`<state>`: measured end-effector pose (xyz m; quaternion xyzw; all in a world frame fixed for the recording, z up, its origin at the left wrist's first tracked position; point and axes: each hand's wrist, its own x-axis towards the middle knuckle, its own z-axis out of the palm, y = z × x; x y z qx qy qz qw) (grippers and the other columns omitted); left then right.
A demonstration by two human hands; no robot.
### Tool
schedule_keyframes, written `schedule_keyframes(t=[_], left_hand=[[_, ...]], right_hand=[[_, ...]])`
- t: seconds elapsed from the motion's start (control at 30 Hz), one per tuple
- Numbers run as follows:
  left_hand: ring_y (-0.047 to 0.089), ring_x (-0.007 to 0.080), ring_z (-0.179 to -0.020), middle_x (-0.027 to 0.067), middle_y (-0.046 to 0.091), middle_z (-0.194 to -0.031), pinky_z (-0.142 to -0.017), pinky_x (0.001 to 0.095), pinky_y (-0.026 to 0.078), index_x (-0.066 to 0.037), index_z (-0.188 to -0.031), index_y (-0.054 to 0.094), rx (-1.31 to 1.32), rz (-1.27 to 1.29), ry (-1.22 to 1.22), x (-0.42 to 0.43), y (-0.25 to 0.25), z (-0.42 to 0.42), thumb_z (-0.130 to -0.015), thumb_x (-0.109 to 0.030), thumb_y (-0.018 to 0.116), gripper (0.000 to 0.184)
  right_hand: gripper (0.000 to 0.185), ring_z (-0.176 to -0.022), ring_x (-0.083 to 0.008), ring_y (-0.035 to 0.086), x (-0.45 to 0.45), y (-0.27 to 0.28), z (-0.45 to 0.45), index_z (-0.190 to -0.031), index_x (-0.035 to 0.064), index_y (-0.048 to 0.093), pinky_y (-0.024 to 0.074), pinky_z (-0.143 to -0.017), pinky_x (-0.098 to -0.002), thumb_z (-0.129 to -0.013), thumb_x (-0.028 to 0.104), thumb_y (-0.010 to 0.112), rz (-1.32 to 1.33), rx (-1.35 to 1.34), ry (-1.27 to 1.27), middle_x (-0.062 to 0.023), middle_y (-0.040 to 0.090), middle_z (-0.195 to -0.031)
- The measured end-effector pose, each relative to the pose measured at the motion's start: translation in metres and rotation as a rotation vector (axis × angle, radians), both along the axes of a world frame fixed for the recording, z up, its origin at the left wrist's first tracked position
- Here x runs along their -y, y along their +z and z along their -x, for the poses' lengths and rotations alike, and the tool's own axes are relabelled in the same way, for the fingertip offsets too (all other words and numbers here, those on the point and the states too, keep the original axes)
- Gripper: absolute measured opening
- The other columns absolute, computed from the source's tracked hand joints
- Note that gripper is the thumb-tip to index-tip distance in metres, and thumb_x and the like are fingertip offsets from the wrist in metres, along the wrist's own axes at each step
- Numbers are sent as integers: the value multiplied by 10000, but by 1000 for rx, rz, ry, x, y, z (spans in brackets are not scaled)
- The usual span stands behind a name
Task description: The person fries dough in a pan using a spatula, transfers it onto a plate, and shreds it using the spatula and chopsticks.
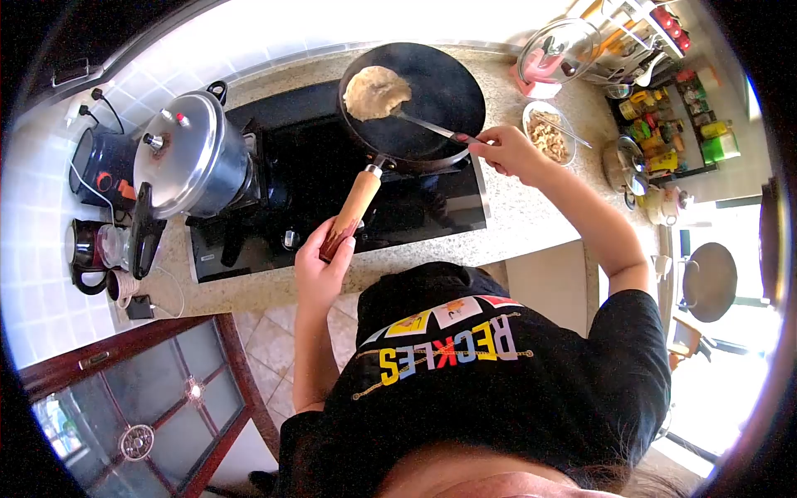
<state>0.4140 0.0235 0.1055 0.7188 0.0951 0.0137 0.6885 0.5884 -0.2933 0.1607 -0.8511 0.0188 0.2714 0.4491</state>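
My left hand (325,264) is closed around the wooden handle (357,207) of a dark frying pan (444,91) on the black stove. My right hand (513,154) grips the dark end of a long metal utensil (427,125), above the pan's right rim. The utensil's far end meets a browned flat piece of food (375,92), which lies at the pan's left side and partly hides that end.
A pressure cooker (184,158) stands on the stove's left, its black handle jutting forward. Right of the pan are a bowl of food pieces (550,133) and an upright glass lid (559,51). Spice bottles (652,124) line a rack farther right.
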Motion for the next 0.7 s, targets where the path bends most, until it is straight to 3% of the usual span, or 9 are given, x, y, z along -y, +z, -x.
schedule_keyframes(t=[0.37, 0.7], left_hand=[[563, 54, -794, 34, 640, -974, -702, 204, 462, 56, -1184, 564, 41, -32, -7, 4, 1, 1, -866, -34, 621, 336], [574, 67, -835, 41, 637, -992, -736, 207, 468, 55, -1187, 562, 34, -15, -17, 1, -4, 1, -880, -60, 632, 335]], right_hand=[[298, -487, -23, 364, 51, -11, 47, -1128, -35, 632, 240, -421, -201, -886, 139, 629, -263, 54, -216, 60, 447, -609], [299, -469, -8, 354, 70, 4, 85, -1135, -48, 617, 224, -406, -184, -887, 118, 630, -381, 136, -324, 65, 460, -609]])
